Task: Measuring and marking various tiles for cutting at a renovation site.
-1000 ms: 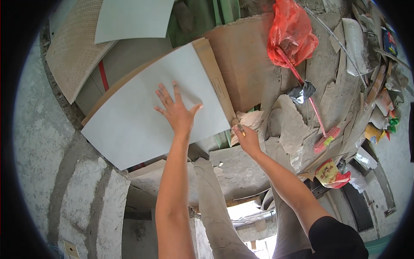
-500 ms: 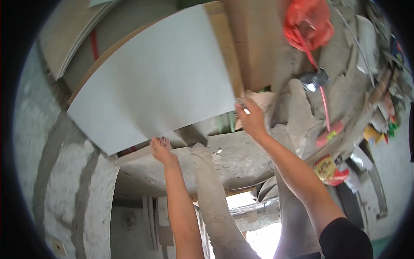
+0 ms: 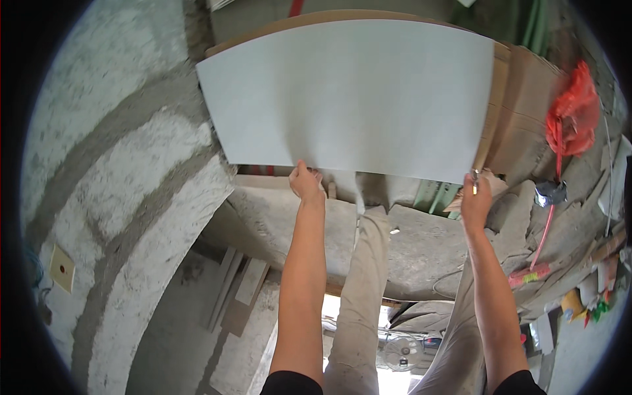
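Note:
A large, flat, pale grey-white tile lies before me on brown cardboard, its near edge facing me. My left hand is closed at that edge, left of its middle, with the thumb over the top and the other fingers curled below. At the tile's near right corner my right hand is closed, fingertips up against the corner. A small shiny piece shows between its fingers, too small to name. The undersides of both hands' grips are hidden.
Cardboard extends right of the tile. A red plastic bag and a pink-handled brush lie beyond. At left rises a rough cement wall. A dusty ledge runs below the tile, by my legs.
My view has swung left, so the tile appears farther right and more level. My left hand has come up onto the near edge; the right hand stays at the corner.

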Available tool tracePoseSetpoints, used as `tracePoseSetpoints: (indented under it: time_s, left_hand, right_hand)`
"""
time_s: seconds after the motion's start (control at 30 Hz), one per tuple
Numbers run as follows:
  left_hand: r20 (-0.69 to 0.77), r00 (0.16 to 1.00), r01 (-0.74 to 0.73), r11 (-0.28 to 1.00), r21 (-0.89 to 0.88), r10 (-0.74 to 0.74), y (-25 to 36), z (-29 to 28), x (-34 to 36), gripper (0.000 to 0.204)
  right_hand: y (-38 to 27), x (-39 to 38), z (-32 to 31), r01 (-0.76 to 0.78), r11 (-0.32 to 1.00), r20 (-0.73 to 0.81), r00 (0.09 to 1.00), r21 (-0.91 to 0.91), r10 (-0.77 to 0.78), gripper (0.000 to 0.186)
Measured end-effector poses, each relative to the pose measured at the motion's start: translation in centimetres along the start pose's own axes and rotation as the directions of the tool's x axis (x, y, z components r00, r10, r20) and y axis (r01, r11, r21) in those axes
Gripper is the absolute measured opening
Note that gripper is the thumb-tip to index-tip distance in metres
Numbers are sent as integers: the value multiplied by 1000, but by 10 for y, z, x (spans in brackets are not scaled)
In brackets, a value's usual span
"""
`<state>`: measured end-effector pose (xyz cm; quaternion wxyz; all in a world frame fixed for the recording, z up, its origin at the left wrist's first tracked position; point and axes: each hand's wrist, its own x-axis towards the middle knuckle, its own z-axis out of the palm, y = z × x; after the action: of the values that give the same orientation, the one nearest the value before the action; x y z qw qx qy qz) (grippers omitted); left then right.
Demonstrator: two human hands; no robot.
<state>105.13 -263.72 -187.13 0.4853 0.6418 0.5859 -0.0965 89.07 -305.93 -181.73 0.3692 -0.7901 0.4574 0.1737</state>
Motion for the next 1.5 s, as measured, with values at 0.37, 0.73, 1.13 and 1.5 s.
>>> tracePoseSetpoints:
  time_s: [0.37, 0.73, 1.13, 1.5]
  left_hand:
    - [67, 986, 160, 979, -129, -152, 113, -93, 157, 62]
    - [197, 975, -94, 995, -41, 101, 87, -134, 189, 61]
    - [217, 960, -175, 984, -34, 178, 70, -154, 177, 56]
    - [258, 963, -67, 997, -29, 72, 27, -153, 146, 55]
  right_hand:
    - [-19, -6, 6, -44, 996, -83, 996, -75, 38, 33]
    - [-28, -3, 30, 21, 983, -175, 983, -181, -53, 38]
    - [-21, -2, 12, -29, 997, -187, 982, -74, 15, 48]
    - [34, -26, 4, -143, 986, -101, 986, -90, 134, 57]
